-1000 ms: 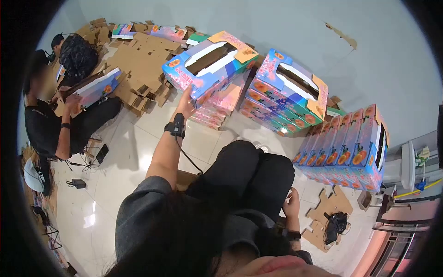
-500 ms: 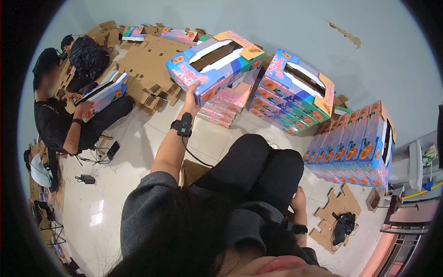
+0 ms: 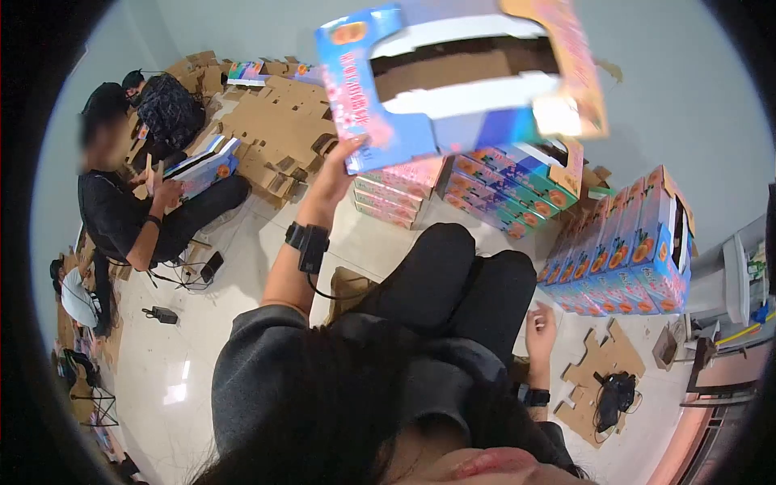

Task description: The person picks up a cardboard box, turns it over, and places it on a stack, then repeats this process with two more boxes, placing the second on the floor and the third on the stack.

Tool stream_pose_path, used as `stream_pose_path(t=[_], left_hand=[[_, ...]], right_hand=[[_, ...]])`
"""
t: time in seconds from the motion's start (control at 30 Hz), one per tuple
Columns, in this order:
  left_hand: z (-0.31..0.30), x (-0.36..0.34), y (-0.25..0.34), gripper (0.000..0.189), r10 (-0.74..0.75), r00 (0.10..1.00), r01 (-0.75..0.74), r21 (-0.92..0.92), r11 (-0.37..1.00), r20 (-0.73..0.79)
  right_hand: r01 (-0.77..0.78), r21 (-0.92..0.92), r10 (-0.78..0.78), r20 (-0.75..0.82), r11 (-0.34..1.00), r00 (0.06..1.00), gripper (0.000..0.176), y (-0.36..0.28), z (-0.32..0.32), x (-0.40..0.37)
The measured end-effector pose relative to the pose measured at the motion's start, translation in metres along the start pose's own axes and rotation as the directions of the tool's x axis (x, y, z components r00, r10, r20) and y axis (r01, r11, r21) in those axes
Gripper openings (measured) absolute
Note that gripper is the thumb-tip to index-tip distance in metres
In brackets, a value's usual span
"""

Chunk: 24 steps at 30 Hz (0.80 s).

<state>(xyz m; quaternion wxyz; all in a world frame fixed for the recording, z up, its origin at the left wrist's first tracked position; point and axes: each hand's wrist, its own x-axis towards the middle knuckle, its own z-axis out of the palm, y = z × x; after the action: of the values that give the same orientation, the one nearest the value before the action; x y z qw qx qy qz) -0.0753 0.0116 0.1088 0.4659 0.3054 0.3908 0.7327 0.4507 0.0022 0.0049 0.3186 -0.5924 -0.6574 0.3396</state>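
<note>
My left hand [image 3: 341,166] grips the lower left corner of a printed cardboard fruit box [image 3: 412,133], holding it up in front of me. The box is blue, pink and orange, and a long opening in its top shows a brown inside and white inner edges. Beside my right knee, my right hand [image 3: 540,330] hangs with fingers loosely apart and nothing in it. Behind the raised box stand a stack of similar pink boxes [image 3: 388,202] and a stack of blue boxes [image 3: 501,194].
A row of several upright fruit boxes [image 3: 622,250] stands at the right. A flat cardboard piece [image 3: 594,368] with a black bag [image 3: 616,398] lies on the floor. At left, a seated co-worker [image 3: 121,210] handles another box [image 3: 206,174] near flattened cardboard [image 3: 267,121].
My left hand has lifted the box off the pink stack, bringing it nearer and turning its top toward me. My right hand has moved slightly out from beside my leg.
</note>
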Motion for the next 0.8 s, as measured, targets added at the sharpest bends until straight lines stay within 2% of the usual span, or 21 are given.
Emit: stream_pose_path(t=[0.07,0.1,0.13,0.17,0.2,0.23,0.27,0.3,0.33,0.37,0.4,0.43,0.53,0.57,0.67,0.7,0.8], left_hand=[[0.041,-0.023,0.012,0.049,-0.103,0.992,0.104,-0.003,0.995,0.079],[0.046,-0.027,0.002,0.051,-0.185,0.982,0.186,-0.028,0.982,0.038],[0.07,-0.037,0.004,0.05,-0.23,0.967,0.234,-0.022,0.972,0.105],[0.088,-0.051,0.009,0.052,-0.379,0.92,0.377,0.035,0.926,0.102],[0.067,-0.041,-0.027,0.055,-0.5,0.855,0.498,0.054,0.866,0.139],[0.082,-0.052,-0.028,0.06,-0.583,0.806,0.57,0.128,0.812,0.103],[0.083,-0.058,-0.042,0.06,-0.661,0.735,0.645,0.144,0.751,0.15],[0.087,-0.065,-0.051,0.061,-0.708,0.692,0.693,0.146,0.706,0.138],[0.092,-0.071,-0.056,0.061,-0.755,0.644,0.74,0.147,0.656,0.125],[0.096,-0.074,-0.055,0.061,-0.735,0.646,0.723,0.142,0.676,0.205],[0.103,-0.078,-0.047,0.06,-0.712,0.643,0.708,0.135,0.693,0.282],[0.106,-0.08,-0.043,0.06,-0.686,0.635,0.694,0.128,0.709,0.355],[0.095,-0.073,-0.054,0.061,-0.681,0.696,0.595,0.346,0.725,0.23],[0.096,-0.07,-0.054,0.062,-0.674,0.703,0.578,0.368,0.728,0.228],[0.104,-0.065,-0.049,0.063,-0.636,0.747,0.529,0.408,0.744,0.192],[0.111,-0.068,-0.043,0.062,-0.61,0.776,0.512,0.406,0.757,0.159],[0.123,-0.058,-0.041,0.063,-0.52,0.845,0.444,0.379,0.812,0.125]], right_hand=[[0.032,0.237,-0.011,-0.086,0.971,0.996,0.047,0.012,-0.008,0.004],[0.068,0.463,-0.025,-0.1,0.884,0.995,0.052,-0.004,-0.015,0.003],[0.103,0.661,-0.033,-0.118,0.743,0.992,0.058,-0.034,-0.028,0.0],[0.137,0.818,-0.036,-0.141,0.558,0.989,0.064,-0.053,-0.038,-0.005],[0.157,0.858,0.011,-0.187,0.489,0.982,0.067,-0.054,-0.044,-0.011],[0.185,0.89,0.06,-0.23,0.416,0.971,0.07,-0.052,-0.051,-0.017],[0.22,0.913,0.108,-0.271,0.342,0.956,0.074,-0.054,-0.057,-0.019],[0.351,0.936,0.306,-0.341,0.025,0.889,0.072,-0.07,-0.059,-0.015],[0.273,0.951,0.271,-0.303,0.142,0.914,0.071,-0.05,-0.065,-0.019],[0.193,0.945,0.244,-0.259,0.262,0.935,0.07,-0.016,-0.075,-0.028],[0.11,0.919,0.226,-0.207,0.379,0.952,0.069,-0.013,-0.079,-0.034],[0.087,0.837,0.19,-0.222,0.54,0.956,0.067,-0.01,-0.083,-0.036],[0.013,0.85,0.16,-0.113,0.526,0.981,0.067,-0.026,-0.087,-0.039],[-0.01,0.866,0.168,-0.085,0.5,0.982,0.066,-0.04,-0.084,-0.036],[-0.069,0.842,0.305,-0.116,0.535,0.945,0.067,-0.015,-0.075,-0.008],[-0.084,0.87,0.381,-0.123,0.485,0.916,0.065,-0.045,-0.067,-0.001],[-0.133,0.936,0.386,-0.002,0.325,0.923,0.067,-0.062,-0.061,0.034]])
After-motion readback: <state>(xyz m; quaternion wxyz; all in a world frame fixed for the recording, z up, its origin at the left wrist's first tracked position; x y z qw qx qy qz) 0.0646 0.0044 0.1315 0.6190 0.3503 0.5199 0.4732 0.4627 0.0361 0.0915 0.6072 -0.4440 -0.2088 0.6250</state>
